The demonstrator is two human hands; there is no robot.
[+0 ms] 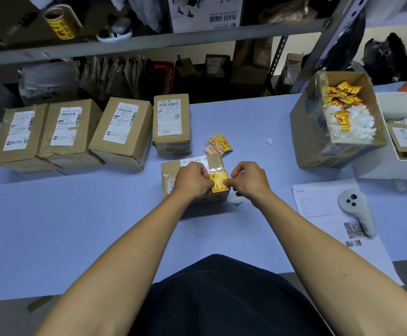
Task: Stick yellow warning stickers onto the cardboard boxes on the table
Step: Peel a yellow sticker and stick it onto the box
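Shelving crammed with bags and packets backs a pale blue table [52, 214], where the work is laid out within easy reach. Both hands meet over the near box [192, 166], which lies flat just in front of the person so its top faces up for labelling. A yellow sticker [218, 181] sits on that top at the near right corner, just below a strip of clear tape. The left hand [194, 179] has its fingers curled and its tips at the sticker's left edge, while the right hand [247, 179] has its thumb and forefinger closed together on the right edge; I judge they are holding it square and pressing it down, though whether it is fully stuck I cannot tell. Just behind the box lies a small pile of loose stickers [219, 144], near enough to grab the next one. Four more boxes [122, 127] stand in a row along the far left, labels up, none showing a yellow sticker, so most of the job looks undone. An open carton [318, 132] at right holds crumpled stickers and white backing scraps, likely the waste bin. A white controller [357, 209] rests on a printed sheet [318, 207] further right, clear of the work.
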